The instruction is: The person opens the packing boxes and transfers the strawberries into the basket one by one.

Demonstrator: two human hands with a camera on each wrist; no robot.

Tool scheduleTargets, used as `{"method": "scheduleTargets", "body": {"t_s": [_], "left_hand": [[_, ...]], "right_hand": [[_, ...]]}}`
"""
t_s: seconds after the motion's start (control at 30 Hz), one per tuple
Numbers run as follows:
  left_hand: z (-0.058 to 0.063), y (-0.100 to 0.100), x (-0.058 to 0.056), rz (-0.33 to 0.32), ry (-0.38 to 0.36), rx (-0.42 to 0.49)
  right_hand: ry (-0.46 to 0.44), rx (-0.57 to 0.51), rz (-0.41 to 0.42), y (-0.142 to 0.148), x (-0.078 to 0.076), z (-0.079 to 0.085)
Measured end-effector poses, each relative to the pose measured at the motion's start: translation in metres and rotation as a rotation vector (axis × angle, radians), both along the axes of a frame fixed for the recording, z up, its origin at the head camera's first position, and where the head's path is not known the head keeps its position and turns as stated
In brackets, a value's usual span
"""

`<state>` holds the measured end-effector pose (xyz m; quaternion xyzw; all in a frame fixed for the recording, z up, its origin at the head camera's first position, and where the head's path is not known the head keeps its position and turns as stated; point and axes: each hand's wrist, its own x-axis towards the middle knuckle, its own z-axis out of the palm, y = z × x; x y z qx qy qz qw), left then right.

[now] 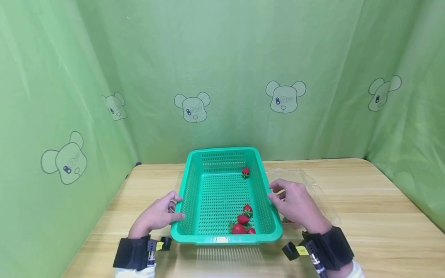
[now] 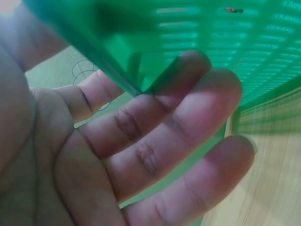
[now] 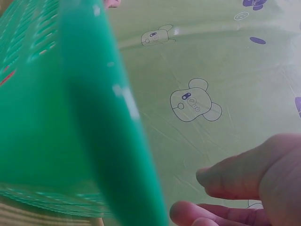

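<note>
A green plastic basket (image 1: pixel 224 240) with slotted walls stands between the two hands. Several red strawberries (image 1: pixel 238 228) lie at its near right corner, and one more strawberry (image 1: pixel 245 172) is by the far right wall. My left hand (image 1: pixel 158 212) grips the left rim, thumb over the edge; in the left wrist view its other fingers (image 2: pixel 207 99) curl under the rim beside the slotted wall. Beside the right rim is my right hand (image 1: pixel 293 200), thumb and fingers loosely bent. The right wrist view shows a small gap between those fingertips (image 3: pixel 182 213) and the rim, with nothing held.
A clear plastic container (image 1: pixel 321 197) lies on the wooden table (image 1: pixel 375 200) behind and right of the right hand, partly hidden by it. A bit of strawberry (image 1: pixel 286 220) shows under that hand. Green curtains (image 1: pixel 229 58) with bear-head prints hang behind and at both sides.
</note>
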<state>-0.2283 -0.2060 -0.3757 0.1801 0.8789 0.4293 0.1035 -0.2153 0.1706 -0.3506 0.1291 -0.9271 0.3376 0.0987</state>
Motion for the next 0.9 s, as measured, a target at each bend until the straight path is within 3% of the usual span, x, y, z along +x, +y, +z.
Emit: {"method": "scheduleTargets", "body": {"t_s": [0.53,0.9], "left_hand": [[0.001,-0.001,0.001,0.015,0.0,-0.016],[0.002,0.0,0.0,0.011,-0.016,-0.008]], "right_hand": [[-0.022,0.045,-0.021,0.014,-0.006,-0.001],[-0.093,0.092,-0.043,0.028,-0.008,-0.002]]}}
